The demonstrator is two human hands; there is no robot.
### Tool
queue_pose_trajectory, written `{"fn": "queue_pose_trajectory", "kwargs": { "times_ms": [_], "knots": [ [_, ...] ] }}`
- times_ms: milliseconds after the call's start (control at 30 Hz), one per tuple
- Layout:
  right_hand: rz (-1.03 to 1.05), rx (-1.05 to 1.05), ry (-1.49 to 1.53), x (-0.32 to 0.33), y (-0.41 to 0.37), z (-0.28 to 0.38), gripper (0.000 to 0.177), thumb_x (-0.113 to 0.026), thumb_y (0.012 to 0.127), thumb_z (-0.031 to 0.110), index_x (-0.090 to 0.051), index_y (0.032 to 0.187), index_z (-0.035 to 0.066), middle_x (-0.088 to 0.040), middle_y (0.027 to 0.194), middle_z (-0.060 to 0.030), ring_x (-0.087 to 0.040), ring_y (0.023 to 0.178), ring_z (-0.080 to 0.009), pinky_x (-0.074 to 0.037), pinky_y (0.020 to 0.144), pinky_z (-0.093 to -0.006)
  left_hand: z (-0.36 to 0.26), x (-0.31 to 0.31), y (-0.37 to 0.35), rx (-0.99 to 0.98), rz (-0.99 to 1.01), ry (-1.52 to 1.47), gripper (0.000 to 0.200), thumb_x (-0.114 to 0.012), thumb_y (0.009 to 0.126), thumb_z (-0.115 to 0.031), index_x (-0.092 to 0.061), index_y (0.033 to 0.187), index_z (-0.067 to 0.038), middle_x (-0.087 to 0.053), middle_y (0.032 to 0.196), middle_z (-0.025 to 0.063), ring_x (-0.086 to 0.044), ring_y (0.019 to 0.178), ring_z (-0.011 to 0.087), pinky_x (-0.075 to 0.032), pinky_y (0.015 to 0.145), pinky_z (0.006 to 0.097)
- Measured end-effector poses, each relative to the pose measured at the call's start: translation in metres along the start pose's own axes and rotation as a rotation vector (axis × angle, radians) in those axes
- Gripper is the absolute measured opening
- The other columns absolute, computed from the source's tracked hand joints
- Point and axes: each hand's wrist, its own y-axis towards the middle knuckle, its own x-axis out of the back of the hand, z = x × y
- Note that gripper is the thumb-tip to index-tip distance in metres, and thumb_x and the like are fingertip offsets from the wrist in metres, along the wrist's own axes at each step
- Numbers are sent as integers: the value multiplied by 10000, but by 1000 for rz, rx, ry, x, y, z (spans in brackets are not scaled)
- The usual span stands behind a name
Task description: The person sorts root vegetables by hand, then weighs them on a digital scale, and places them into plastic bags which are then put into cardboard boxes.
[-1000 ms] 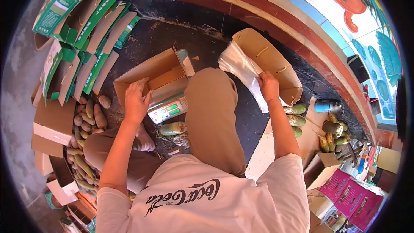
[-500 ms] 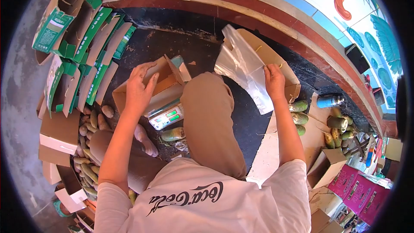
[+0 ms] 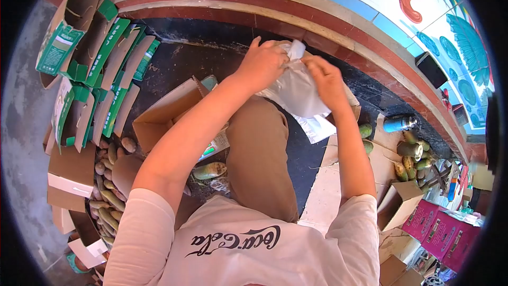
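A clear plastic bag (image 3: pixel 301 95) is held up in front of my right knee, its upper edge bunched. My left hand (image 3: pixel 263 64) is closed on the bag's top edge from the left. Facing it, my right hand (image 3: pixel 325 80) pinches the same edge on the right. Behind the bag, a brown cardboard box (image 3: pixel 353 107) is mostly hidden. To the left, under my left forearm, lies an open cardboard box (image 3: pixel 151 130) beside a digital scale (image 3: pixel 216 147), partly covered by my arm. A green radish (image 3: pixel 209 170) rests by my leg.
Green gift boxes (image 3: pixel 103 69) are stacked at left, above a heap of long root vegetables (image 3: pixel 110 196). More radishes (image 3: pixel 407 168) and a blue bottle (image 3: pixel 399 123) stand at right, near a small open carton (image 3: pixel 400 205) and magenta boxes (image 3: pixel 442 235). A low tiled ledge (image 3: pixel 254 10) runs along the back.
My left hand has moved from the open box at left across to the plastic bag and taken hold of it. My right hand has shifted slightly up and left with the bag.
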Motion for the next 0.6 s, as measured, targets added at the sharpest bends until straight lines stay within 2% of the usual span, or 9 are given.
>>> {"fn": "queue_pose_trajectory", "kwargs": {
  "times_ms": [67, 167, 200, 300, 467, 500, 533, 567, 600],
  "knots": [
    [-72, -148, 184, 23, -1, -42, 326, -545, 789, 18, -539, 1115, 29, -579, 1065, -152, -549, 1005, -222, -415, 884, -307, 4, 8, 1, 50, -73, -71, 242, -594, 738, -103, -625, 973, -57, -580, 1061, 92, -481, 1078, 267, -319, 968, 459],
    [177, -220, -416, 25, -30, -120, 575, -596, 755, 81, -397, 1295, 72, -463, 1253, -191, -426, 1191, -270, -311, 1011, -327, 9, 19, -4, 79, -181, -172, 220, -547, 755, -68, -621, 956, -17, -601, 1020, 102, -521, 999, 280, -382, 902, 408],
    [286, -271, -508, 18, -35, -169, 736, -656, 712, 195, -311, 1360, 135, -389, 1313, -208, -337, 1251, -327, -254, 1041, -395, 9, 22, -3, 88, -199, -211, 221, -543, 756, -64, -621, 958, -17, -604, 1015, 107, -525, 986, 285, -395, 888, 394],
    [144, -247, -713, -15, -26, -156, 742, -662, 697, 271, -327, 1353, 189, -390, 1307, -216, -335, 1239, -362, -258, 1024, -462, 7, 33, -5, 74, -255, -332, 226, -525, 766, -54, -618, 969, -19, -609, 991, 130, -550, 932, 292, -428, 845, 361],
    [266, -422, -876, -43, -11, -174, 422, -548, 800, 269, -478, 1203, 165, -535, 1163, -171, -472, 1128, -325, -315, 966, -500, -3, 67, -28, 290, -445, -661, 183, -467, 775, -54, -603, 894, -27, -615, 855, 164, -585, 763, 334, -470, 717, 355],
    [266, -439, -946, -41, -13, -185, 336, -508, 826, 236, -524, 1149, 147, -574, 1110, -159, -517, 1083, -313, -333, 950, -503, -8, 96, -38, 350, -501, -626, 176, -451, 807, -82, -592, 887, -13, -610, 804, 160, -575, 710, 287, -462, 683, 354],
    [244, -539, -971, -39, -15, -183, 303, -512, 812, 219, -566, 1095, 125, -584, 1083, -168, -539, 1045, -311, -382, 905, -471, -7, 122, -53, 643, -363, -508, 210, -432, 835, -124, -579, 888, 16, -596, 745, 153, -550, 662, 241, -452, 632, 345],
    [222, -634, -993, -39, -13, -181, 278, -516, 797, 202, -609, 1040, 103, -594, 1055, -177, -561, 1007, -310, -431, 859, -440, 16, 122, -72, 777, -441, -127, 297, -381, 879, -154, -575, 988, 43, -602, 861, 170, -594, 797, 204, -472, 730, 315],
    [138, -628, -887, -37, -15, -184, 269, -508, 799, 192, -610, 1026, 91, -595, 1038, -189, -559, 1006, -317, -445, 845, -428, 23, 139, -86, 893, -666, -718, 311, -378, 902, -174, -540, 1052, 45, -597, 937, 154, -594, 838, 218, -485, 750, 319]
  ]
}}
